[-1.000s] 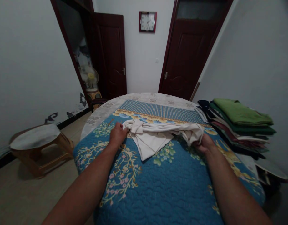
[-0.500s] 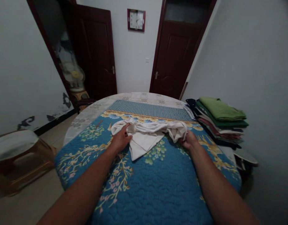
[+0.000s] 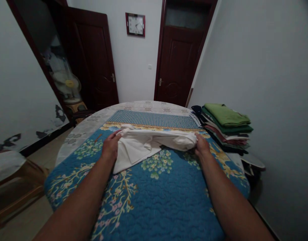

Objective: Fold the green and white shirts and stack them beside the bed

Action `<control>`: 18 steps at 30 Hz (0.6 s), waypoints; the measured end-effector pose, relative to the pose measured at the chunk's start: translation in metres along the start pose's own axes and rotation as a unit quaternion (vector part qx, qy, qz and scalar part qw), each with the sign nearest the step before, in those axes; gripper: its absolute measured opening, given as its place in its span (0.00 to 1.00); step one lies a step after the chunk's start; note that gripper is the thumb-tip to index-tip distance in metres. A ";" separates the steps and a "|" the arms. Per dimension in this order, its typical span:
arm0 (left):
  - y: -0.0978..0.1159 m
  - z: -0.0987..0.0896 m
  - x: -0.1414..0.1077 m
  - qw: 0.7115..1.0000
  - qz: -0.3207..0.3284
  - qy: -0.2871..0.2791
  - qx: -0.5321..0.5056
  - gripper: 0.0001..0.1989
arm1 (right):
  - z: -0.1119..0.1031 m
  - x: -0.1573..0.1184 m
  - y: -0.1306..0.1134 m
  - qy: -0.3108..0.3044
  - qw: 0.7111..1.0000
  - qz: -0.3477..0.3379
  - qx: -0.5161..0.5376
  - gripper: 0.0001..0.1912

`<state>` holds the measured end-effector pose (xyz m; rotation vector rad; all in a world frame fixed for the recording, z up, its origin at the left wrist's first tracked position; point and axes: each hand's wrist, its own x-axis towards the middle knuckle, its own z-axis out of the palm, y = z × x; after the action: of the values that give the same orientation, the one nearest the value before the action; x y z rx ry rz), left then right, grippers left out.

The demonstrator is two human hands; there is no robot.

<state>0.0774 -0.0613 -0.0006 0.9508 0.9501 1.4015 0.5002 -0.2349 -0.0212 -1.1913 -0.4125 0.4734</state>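
The left hand (image 3: 110,146) is closed on the left end of a white cloth (image 3: 137,149), fingers pinching its upper edge, and the right hand (image 3: 202,144) grips the bunched right end, its fingers partly hidden. Between them the cloth's upper edge runs taut, while a loose flap falls toward the tabletop's near edge. It is over a blue flowered quilt (image 3: 169,201) spread across the table (image 3: 77,134). Folded clothes (image 3: 225,117) are stacked by the tabletop's right edge.
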 end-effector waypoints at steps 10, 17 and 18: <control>0.056 -0.050 0.027 0.990 -0.017 0.052 -0.133 0.17 | -0.018 -0.004 -0.042 0.168 0.905 -0.300 -0.253 0.27; 0.054 -0.047 0.014 0.990 -0.015 0.009 -0.141 0.18 | -0.034 0.015 -0.021 0.181 0.902 -0.269 -0.285 0.30; 0.053 -0.047 0.014 0.990 -0.018 -0.003 -0.143 0.18 | -0.038 0.019 -0.017 0.188 0.901 -0.263 -0.290 0.30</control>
<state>0.0144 -0.0508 0.0326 0.7190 0.7348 1.4575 0.5386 -0.2594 -0.0160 -1.6309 -0.5337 -0.3821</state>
